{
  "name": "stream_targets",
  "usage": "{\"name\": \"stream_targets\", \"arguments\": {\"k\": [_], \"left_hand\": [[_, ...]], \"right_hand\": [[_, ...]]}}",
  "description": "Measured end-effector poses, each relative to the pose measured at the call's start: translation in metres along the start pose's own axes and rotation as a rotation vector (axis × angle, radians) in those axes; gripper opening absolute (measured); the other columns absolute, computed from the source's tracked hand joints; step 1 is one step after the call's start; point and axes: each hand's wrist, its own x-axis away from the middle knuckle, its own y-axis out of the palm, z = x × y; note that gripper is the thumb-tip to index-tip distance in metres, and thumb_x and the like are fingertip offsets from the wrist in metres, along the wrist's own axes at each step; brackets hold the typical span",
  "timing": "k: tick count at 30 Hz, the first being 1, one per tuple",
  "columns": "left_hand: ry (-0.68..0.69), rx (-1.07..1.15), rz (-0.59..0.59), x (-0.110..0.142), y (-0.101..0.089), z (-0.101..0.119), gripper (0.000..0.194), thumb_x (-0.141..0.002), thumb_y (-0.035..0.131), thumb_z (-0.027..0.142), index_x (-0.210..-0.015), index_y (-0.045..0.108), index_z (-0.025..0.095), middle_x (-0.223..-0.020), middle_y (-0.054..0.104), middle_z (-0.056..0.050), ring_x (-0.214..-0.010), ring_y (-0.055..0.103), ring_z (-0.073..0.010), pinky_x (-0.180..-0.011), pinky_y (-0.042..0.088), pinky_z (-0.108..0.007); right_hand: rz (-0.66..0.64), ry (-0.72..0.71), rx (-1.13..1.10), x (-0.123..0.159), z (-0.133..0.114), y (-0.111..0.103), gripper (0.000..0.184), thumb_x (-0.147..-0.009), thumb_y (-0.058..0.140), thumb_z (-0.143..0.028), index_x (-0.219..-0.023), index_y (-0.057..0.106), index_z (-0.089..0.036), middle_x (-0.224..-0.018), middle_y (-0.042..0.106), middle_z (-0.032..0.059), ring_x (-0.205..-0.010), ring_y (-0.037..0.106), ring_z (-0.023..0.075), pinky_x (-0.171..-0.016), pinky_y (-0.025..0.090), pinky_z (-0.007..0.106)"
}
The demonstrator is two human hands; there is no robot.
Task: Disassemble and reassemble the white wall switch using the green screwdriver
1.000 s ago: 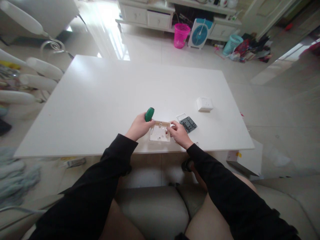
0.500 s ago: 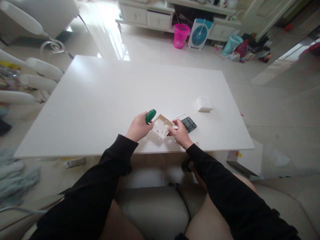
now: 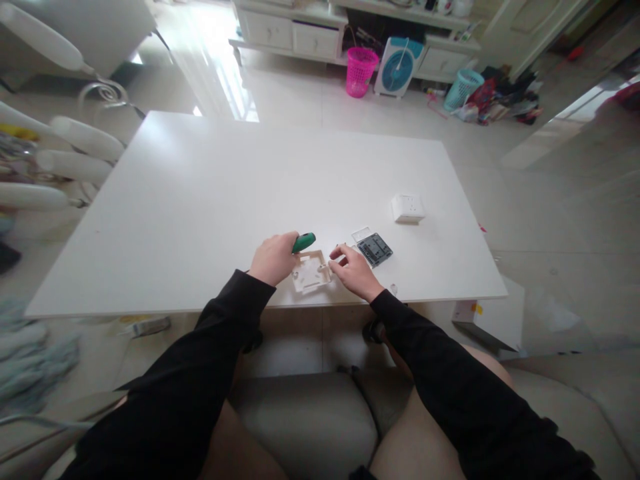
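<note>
My left hand (image 3: 273, 259) is closed around a green-handled screwdriver (image 3: 303, 242), whose handle points right and away from me. A cream open wall box (image 3: 311, 272) lies flat on the white table (image 3: 200, 200) between my hands, open side up. My right hand (image 3: 350, 270) rests at the box's right edge with fingers curled and pinched; what they hold is too small to make out. A dark grey switch module (image 3: 375, 249) and a small white cover piece (image 3: 361, 234) lie just right of that hand.
A white socket plate (image 3: 408, 207) sits further right on the table. White chairs (image 3: 75, 143) stand at the left. On the floor beyond are a pink basket (image 3: 361, 71), a blue fan (image 3: 399, 67) and a teal basket (image 3: 462, 88). A sofa cushion (image 3: 305, 420) lies under my legs.
The box was tilted up between my hands half a second ago and now lies flat on the table. The screwdriver handle has tipped down towards the right.
</note>
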Motion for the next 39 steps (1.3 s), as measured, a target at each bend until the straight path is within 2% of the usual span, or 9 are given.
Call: {"name": "stream_targets", "arguments": {"k": [4, 10, 15, 18, 24, 27, 30, 33, 39], "left_hand": [[0.029, -0.051, -0.010, -0.001, 0.002, -0.001, 0.007, -0.084, 0.060, 0.019, -0.088, 0.061, 0.024, -0.087, 0.071, -0.011, -0.086, 0.068, -0.0320, -0.070, 0.037, -0.036], [0.025, -0.060, -0.023, -0.004, 0.007, -0.002, 0.009, -0.084, 0.060, 0.021, -0.092, 0.064, 0.024, -0.090, 0.073, -0.012, -0.088, 0.069, -0.0326, -0.072, 0.040, -0.036], [0.008, -0.094, -0.045, -0.005, 0.009, 0.001, 0.011, -0.087, 0.057, 0.021, -0.095, 0.064, 0.022, -0.095, 0.075, -0.013, -0.092, 0.070, -0.0300, -0.072, 0.041, -0.035], [-0.001, -0.121, -0.060, -0.007, 0.010, 0.004, 0.012, -0.088, 0.056, 0.022, -0.097, 0.065, 0.021, -0.098, 0.075, -0.013, -0.094, 0.071, -0.0296, -0.073, 0.043, -0.035], [-0.018, -0.102, -0.102, -0.009, 0.014, 0.006, 0.015, -0.087, 0.057, 0.021, -0.100, 0.063, 0.020, -0.100, 0.073, -0.013, -0.098, 0.070, -0.0306, -0.076, 0.047, -0.036], [-0.032, -0.056, -0.105, -0.009, 0.014, 0.008, 0.017, -0.088, 0.056, 0.021, -0.103, 0.062, 0.017, -0.109, 0.070, -0.014, -0.106, 0.068, -0.0297, -0.084, 0.050, -0.036], [-0.083, -0.024, -0.062, -0.009, 0.009, 0.008, 0.026, -0.091, 0.058, 0.030, -0.111, 0.061, 0.014, -0.121, 0.064, -0.018, -0.117, 0.064, -0.0320, -0.096, 0.051, -0.039], [-0.182, -0.013, -0.077, -0.010, 0.004, 0.003, 0.037, -0.097, 0.050, 0.038, -0.119, 0.058, 0.009, -0.125, 0.060, -0.022, -0.123, 0.062, -0.0348, -0.103, 0.050, -0.042], [-0.281, -0.129, -0.211, -0.013, 0.006, -0.018, 0.044, -0.101, 0.041, 0.030, -0.132, 0.053, 0.000, -0.132, 0.057, -0.030, -0.126, 0.063, -0.0376, -0.105, 0.050, -0.042]], "right_hand": [[-0.059, -0.068, 0.019, 0.002, 0.001, 0.001, 0.005, -0.085, 0.066, -0.021, -0.088, 0.061, -0.020, -0.095, 0.067, 0.0007, -0.072, 0.061, 0.0132, -0.076, 0.049, 0.029], [-0.274, -0.292, 0.142, 0.008, 0.001, 0.003, 0.024, -0.077, 0.074, -0.010, -0.100, 0.068, -0.017, -0.110, 0.059, 0.0040, -0.074, 0.061, 0.0113, -0.076, 0.050, 0.028], [-0.338, -0.362, 0.330, 0.009, 0.008, 0.006, 0.014, -0.084, 0.068, -0.004, -0.093, 0.072, -0.014, -0.115, 0.060, 0.0082, -0.081, 0.061, 0.0139, -0.081, 0.050, 0.029], [-0.343, -0.370, 0.363, 0.008, 0.011, 0.008, 0.010, -0.088, 0.068, -0.007, -0.082, 0.072, -0.014, -0.114, 0.061, 0.0087, -0.082, 0.061, 0.0136, -0.082, 0.049, 0.029], [-0.312, -0.366, 0.359, 0.009, 0.012, 0.012, 0.010, -0.090, 0.069, -0.008, -0.083, 0.070, -0.014, -0.111, 0.061, 0.0076, -0.082, 0.059, 0.0132, -0.081, 0.048, 0.028], [-0.299, -0.349, 0.336, 0.009, 0.011, 0.012, 0.007, -0.090, 0.070, -0.008, -0.086, 0.069, -0.014, -0.109, 0.059, 0.0061, -0.078, 0.058, 0.0117, -0.079, 0.047, 0.028], [-0.287, -0.329, 0.317, 0.009, 0.010, 0.011, 0.007, -0.089, 0.071, -0.008, -0.088, 0.067, -0.014, -0.108, 0.058, 0.0049, -0.076, 0.057, 0.0106, -0.077, 0.046, 0.028], [-0.273, -0.313, 0.314, 0.010, 0.009, 0.009, 0.008, -0.089, 0.071, -0.008, -0.088, 0.066, -0.015, -0.109, 0.058, 0.0046, -0.076, 0.057, 0.0102, -0.077, 0.046, 0.027], [-0.278, -0.306, 0.341, 0.011, 0.006, 0.007, 0.006, -0.090, 0.070, -0.011, -0.089, 0.067, -0.016, -0.113, 0.060, 0.0057, -0.077, 0.059, 0.0103, -0.078, 0.046, 0.027]]}}
